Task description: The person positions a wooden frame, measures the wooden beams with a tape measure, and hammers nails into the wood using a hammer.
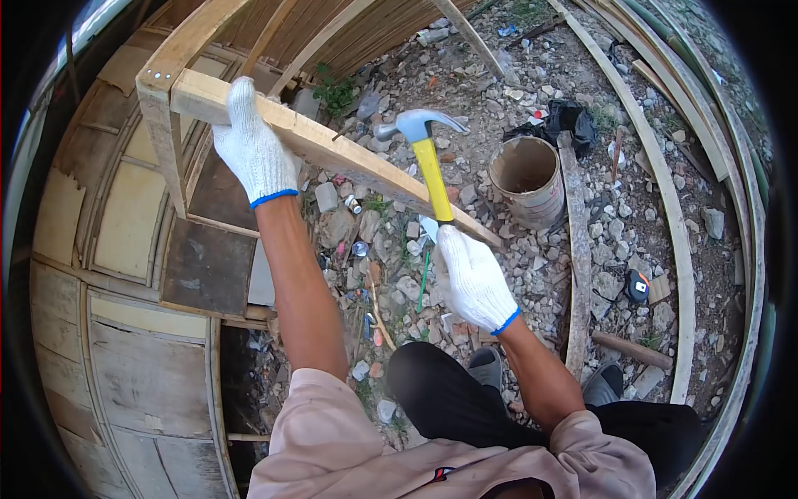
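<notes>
My left hand (pixel 251 145), in a white knitted glove with a blue cuff, grips a long wooden beam (pixel 357 162) near its far left end. That end meets a wooden frame (pixel 160 79) with nail heads on its corner. A nail (pixel 341 133) appears to stick out of the beam's side near the hammer's head. My right hand (pixel 472 279), gloved the same way, is closed round the lower handle of a claw hammer (pixel 431 170) with a yellow grip. The hammer is raised, its striking face toward my left hand and its claw to the right.
Broken stones cover the ground. A dirty bucket (pixel 532 187) stands right of the hammer, near a black plastic bag (pixel 569 125). Long wooden strips (pixel 636 141) lie on the right, with a tape measure (pixel 637 287) beside them. Wooden panels (pixel 150 374) line the left.
</notes>
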Available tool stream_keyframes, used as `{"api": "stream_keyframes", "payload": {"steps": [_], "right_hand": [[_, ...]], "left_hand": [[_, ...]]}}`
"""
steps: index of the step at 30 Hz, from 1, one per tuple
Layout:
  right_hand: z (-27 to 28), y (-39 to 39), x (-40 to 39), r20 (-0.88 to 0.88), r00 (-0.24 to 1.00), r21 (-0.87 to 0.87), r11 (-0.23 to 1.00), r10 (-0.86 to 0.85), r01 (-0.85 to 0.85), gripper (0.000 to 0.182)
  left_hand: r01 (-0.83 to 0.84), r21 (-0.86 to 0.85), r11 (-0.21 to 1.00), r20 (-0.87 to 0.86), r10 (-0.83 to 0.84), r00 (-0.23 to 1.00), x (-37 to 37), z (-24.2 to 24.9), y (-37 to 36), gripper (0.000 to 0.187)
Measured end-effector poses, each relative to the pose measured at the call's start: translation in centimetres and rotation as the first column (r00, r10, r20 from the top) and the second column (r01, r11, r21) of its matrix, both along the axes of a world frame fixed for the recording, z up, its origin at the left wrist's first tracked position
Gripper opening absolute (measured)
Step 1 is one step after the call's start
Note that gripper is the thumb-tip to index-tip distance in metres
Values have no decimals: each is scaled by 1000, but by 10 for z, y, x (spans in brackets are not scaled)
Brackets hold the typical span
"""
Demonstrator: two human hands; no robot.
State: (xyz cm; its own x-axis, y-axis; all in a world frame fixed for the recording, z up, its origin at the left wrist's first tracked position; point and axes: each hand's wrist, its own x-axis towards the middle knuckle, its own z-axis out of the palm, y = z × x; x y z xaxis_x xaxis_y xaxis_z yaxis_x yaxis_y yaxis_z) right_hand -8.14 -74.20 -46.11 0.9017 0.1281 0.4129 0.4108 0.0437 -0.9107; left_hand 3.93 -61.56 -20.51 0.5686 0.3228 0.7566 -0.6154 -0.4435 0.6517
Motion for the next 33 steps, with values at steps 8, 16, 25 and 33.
{"api": "stream_keyframes", "payload": {"steps": [8,16,25,33], "right_hand": [[31,-32,-2,-27,686,991,110,727,-78,18],[83,-80,-11,-283,915,929,319,288,187,55],[18,-22,0,-326,903,269,943,280,-195,35],[51,-44,-1,-406,757,810,585,513,38,42]], "left_hand": [[37,2,999,-5,-37,999,-5,-2,-2,58],[31,-18,999,-25,-31,999,-8,-1,0,61],[9,-26,1000,-42,-10,999,-4,0,6,55],[71,40,997,-13,-70,997,-4,-1,5,63]]}}
